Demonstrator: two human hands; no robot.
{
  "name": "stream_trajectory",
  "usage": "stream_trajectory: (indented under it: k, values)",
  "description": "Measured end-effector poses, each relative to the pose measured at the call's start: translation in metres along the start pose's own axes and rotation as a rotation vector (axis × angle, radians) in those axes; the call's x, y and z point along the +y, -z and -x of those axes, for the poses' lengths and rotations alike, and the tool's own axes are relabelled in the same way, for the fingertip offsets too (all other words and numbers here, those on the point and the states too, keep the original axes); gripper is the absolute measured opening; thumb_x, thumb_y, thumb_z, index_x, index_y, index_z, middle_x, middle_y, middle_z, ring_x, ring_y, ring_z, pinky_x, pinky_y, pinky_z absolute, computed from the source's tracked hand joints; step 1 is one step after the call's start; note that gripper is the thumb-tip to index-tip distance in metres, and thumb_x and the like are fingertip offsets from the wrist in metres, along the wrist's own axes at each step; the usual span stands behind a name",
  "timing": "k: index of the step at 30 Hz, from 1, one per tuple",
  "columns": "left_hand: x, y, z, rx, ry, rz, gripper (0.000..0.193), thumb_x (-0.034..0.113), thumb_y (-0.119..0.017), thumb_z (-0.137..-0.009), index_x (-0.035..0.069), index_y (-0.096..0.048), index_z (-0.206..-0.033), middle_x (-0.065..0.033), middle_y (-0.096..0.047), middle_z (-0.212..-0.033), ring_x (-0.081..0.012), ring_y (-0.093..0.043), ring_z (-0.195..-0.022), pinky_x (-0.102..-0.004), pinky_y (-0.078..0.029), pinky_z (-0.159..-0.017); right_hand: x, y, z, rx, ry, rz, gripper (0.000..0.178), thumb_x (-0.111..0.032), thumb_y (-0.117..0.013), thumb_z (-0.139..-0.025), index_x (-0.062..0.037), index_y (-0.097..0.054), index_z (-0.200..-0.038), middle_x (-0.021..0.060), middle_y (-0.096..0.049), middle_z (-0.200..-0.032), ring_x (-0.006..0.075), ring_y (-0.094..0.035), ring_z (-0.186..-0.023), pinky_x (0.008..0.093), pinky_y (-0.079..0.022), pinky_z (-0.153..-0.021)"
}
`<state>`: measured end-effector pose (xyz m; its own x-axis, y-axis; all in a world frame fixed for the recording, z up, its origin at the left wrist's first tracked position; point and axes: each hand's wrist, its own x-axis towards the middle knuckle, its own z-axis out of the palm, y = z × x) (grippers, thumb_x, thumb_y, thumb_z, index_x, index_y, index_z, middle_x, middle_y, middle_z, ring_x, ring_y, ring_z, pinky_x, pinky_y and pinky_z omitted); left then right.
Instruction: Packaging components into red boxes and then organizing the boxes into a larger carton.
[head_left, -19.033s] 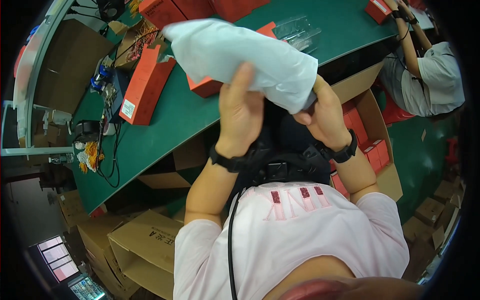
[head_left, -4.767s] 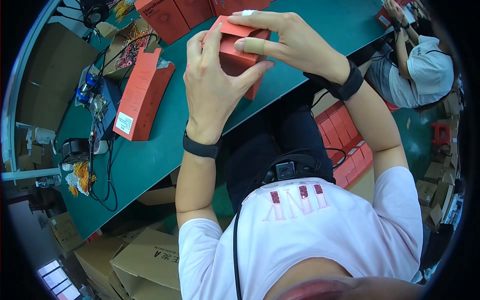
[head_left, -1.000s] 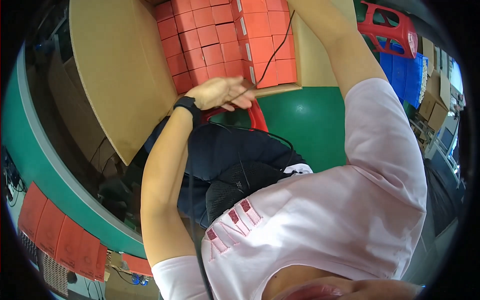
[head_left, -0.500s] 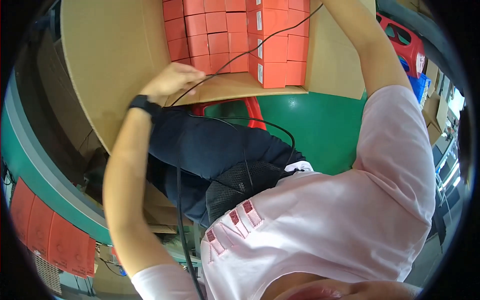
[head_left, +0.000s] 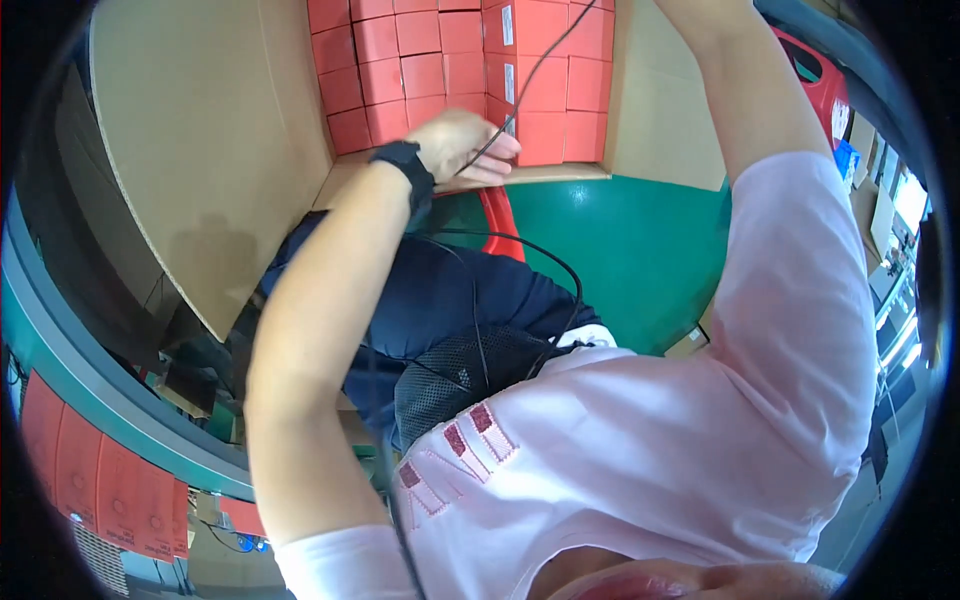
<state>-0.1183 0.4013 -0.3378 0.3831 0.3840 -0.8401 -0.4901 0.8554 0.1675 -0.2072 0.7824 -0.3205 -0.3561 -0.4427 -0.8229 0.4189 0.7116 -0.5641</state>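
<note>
My left hand (head_left: 470, 148), with a black watch (head_left: 408, 172) on its wrist, reaches across the near edge of a large cardboard box (head_left: 565, 172). Its fingers are stretched out and slightly apart. A thin black cable (head_left: 535, 72) comes down from the top edge and crosses these fingers, touching or nearly touching them. Inside the box stand stacked rows of small red boxes (head_left: 420, 75). My right forearm (head_left: 735, 70) goes up over the box's right flap, and its hand lies beyond the top edge.
A tall cardboard flap (head_left: 190, 110) rises on the left. Below the box show a red stool (head_left: 503, 225) and green floor (head_left: 620, 260). Loops of black cable (head_left: 572, 280) hang over my lap. Flat red cartons (head_left: 100, 470) lie at lower left; a red plastic stool (head_left: 820, 85) stands right.
My left hand has moved right along the box's near edge, and the cable now runs more steeply. My right arm has shifted slightly up, taking its hand farther from sight.
</note>
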Motion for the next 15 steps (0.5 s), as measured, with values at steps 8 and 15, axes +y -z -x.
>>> stream_trajectory:
  k: [8,15]
  values:
    - [-0.034,0.017,-0.099,0.002,0.176,0.27,0.036,0.021,-0.053,-0.101,-0.003,-0.053,-0.129,-0.0213,-0.063,-0.119,-0.0384,-0.066,-0.099,-0.0439,-0.059,-0.089,0.037,-0.008,-0.046,0.303,-0.291,0.443,0.044,-0.056,-0.053,-0.092,-0.0331,-0.073,-0.125,0.0001,-0.065,-0.137,0.0247,-0.056,-0.126,0.0388,-0.039,-0.109]
    - [-0.032,0.014,-0.119,-0.002,0.362,0.313,0.025,0.004,-0.053,-0.095,-0.006,-0.063,-0.116,-0.0171,-0.07,-0.11,-0.0275,-0.069,-0.103,-0.0394,-0.059,-0.094,0.017,-0.042,-0.051,0.806,-0.348,0.415,0.079,-0.068,-0.06,-0.085,0.0036,-0.069,-0.115,0.0257,-0.066,-0.122,0.0396,-0.062,-0.113,0.0472,-0.048,-0.098]
